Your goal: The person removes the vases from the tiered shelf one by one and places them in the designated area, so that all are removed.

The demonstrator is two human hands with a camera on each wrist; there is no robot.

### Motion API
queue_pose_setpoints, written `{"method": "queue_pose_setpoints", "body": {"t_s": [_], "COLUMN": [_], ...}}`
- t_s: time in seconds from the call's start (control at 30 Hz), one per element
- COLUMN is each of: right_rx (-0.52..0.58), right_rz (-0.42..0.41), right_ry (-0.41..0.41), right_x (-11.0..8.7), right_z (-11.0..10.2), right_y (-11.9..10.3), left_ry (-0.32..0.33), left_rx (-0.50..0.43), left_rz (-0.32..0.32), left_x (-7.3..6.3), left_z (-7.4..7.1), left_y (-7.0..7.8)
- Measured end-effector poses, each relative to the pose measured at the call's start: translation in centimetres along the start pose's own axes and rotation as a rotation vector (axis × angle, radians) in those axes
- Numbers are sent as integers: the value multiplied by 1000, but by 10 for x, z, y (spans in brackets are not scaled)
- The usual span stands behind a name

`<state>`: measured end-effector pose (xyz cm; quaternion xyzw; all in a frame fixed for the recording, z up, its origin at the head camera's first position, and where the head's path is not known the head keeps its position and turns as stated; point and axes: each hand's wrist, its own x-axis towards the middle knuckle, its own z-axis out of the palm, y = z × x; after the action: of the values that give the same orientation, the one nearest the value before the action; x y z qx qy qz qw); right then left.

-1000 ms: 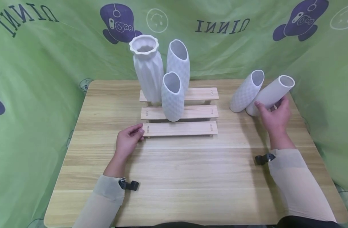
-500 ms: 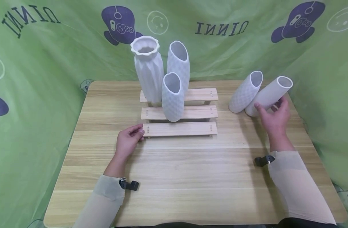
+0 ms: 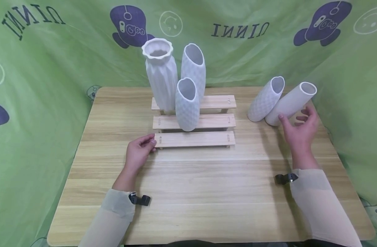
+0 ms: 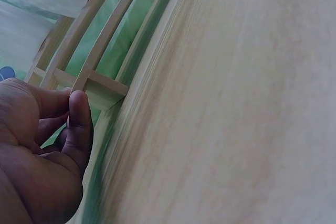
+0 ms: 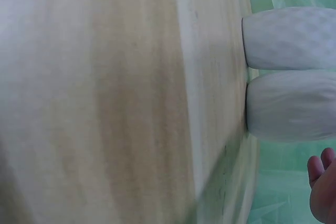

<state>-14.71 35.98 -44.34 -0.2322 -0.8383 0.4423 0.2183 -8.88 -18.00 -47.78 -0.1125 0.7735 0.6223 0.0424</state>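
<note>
Green printed fabric (image 3: 253, 61) hangs beyond the far edge of a wood-grain worktop (image 3: 201, 195). Near its far middle stands a stepped wooden rack (image 3: 217, 121), its near step (image 3: 194, 139) pinched at the left end by the left hand (image 3: 139, 151). On the rack stand a fluted vase (image 3: 162, 84) and two textured ones. At far right, a smooth vase (image 3: 288, 104) stands close beside another patterned vase (image 3: 266, 99); the right hand (image 3: 302, 133), fingers loosely parted, is just beside the smooth one.

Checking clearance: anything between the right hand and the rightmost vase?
Nothing visible. The right hand is close beside the rightmost vase; the dimpled vase stands on that vase's other side, out of the way.
</note>
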Motion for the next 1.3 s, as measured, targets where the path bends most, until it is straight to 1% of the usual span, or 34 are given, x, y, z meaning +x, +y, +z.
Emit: {"method": "queue_pose_setpoints", "body": {"t_s": [0.1,0.17,0.3,0.47,0.7,0.8,0.97,1.23,1.3], "right_rx": [-2,5,39,88,152,176,251,293,307], "right_rz": [4,-23,-95,-184,-350,-368,-359,-396,-386], "right_ry": [25,54,111,156,214,226,217,162,145], "right_x": [-5,-9,-17,-26,-36,-46,-67,-81,-83], "right_z": [-2,-3,-3,-2,4,6,8,21,26], "right_y": [1,1,-4,-14,-28,-43,-77,-90,-92], "left_ry": [-2,-2,-1,-4,-6,-4,-3,0,4], "left_rx": [1,2,-4,-8,-10,-11,-18,-11,-7], "left_rz": [-2,0,5,7,12,13,11,3,-2], "left_x": [0,1,1,1,1,2,1,1,1], "left_z": [0,0,1,1,1,1,1,1,1], "left_y": [0,0,-1,-1,-2,-2,-2,-2,-2]}}
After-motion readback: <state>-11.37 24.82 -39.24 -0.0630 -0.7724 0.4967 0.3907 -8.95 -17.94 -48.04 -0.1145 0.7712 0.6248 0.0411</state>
